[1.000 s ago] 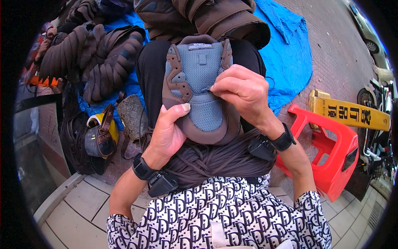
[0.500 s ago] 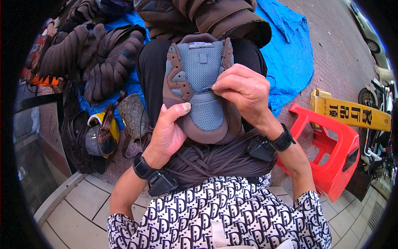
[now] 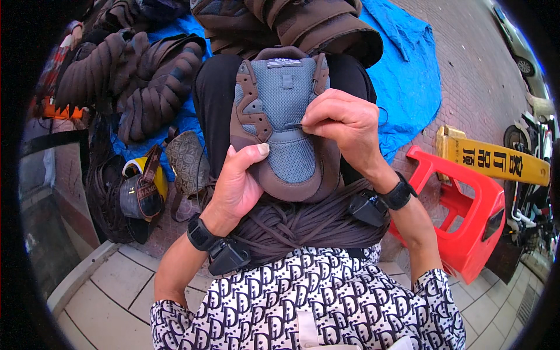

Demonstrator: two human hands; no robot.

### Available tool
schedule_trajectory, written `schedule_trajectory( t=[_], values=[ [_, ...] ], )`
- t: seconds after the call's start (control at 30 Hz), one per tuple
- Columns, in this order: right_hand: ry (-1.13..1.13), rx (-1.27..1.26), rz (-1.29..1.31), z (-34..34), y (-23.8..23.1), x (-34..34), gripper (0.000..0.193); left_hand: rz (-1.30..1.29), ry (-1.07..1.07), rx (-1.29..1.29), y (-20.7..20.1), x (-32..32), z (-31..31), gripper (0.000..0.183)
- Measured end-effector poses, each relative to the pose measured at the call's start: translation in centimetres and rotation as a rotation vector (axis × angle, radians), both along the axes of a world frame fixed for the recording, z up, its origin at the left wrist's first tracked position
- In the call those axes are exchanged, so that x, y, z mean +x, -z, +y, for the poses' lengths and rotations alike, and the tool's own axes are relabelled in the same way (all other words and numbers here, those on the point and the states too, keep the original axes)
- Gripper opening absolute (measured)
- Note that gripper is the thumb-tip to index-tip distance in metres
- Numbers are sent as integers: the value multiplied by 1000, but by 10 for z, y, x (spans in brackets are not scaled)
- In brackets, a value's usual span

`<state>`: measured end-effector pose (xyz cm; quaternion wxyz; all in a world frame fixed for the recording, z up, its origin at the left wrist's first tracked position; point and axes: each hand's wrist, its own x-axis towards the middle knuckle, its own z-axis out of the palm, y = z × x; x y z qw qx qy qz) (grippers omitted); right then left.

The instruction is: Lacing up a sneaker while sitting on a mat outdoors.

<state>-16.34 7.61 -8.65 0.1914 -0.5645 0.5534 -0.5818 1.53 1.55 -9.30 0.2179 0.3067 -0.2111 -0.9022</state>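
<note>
A brown shoe (image 3: pixel 280 99) with a grey-blue mesh upper rests on my lap, toe toward me. My left hand (image 3: pixel 239 181) grips its toe end from the left, thumb on the brown toe cap. My right hand (image 3: pixel 341 125) pinches at the lowest lace holes on the shoe's right side, fingertips closed on a thin dark lace end. A thick bundle of brown laces (image 3: pixel 303 224) lies across my lap under the shoe. Both wrists wear black bands with small black devices.
A blue tarp (image 3: pixel 408 81) covers the ground ahead, with piles of brown quilted shoes (image 3: pixel 134 81) at the left and top. A yellow helmet (image 3: pixel 140 189) lies left. A red plastic stool (image 3: pixel 466 216) and yellow sign (image 3: pixel 496 160) stand right.
My right hand has shifted slightly on the shoe's lacing area; the shoe and my left hand stay almost still.
</note>
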Motion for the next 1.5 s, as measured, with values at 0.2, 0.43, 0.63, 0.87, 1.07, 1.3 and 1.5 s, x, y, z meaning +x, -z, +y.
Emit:
schedule_trajectory(
  t=[0.2,0.43,0.63,0.87,1.07,1.3,1.5],
  values=[
    [-42,20,-16,0,4,-1,10,6,13,-5,0,0,0,39],
    [49,14,-9,6,4,0,11,3,13,11,2,1,0,40],
    [81,-32,262,8,0,2,10,7,18,-22,2,0,-1,41],
    [59,-49,335,5,-5,1,14,-20,18,-60,1,-1,0,43],
    [34,-63,310,1,-5,2,11,8,23,-12,1,0,-1,41],
    [25,3,170,3,-4,0,10,11,19,-5,2,0,-1,41],
    [-11,-7,175,4,-3,-2,10,18,18,-2,2,0,-1,40]
  ],
)
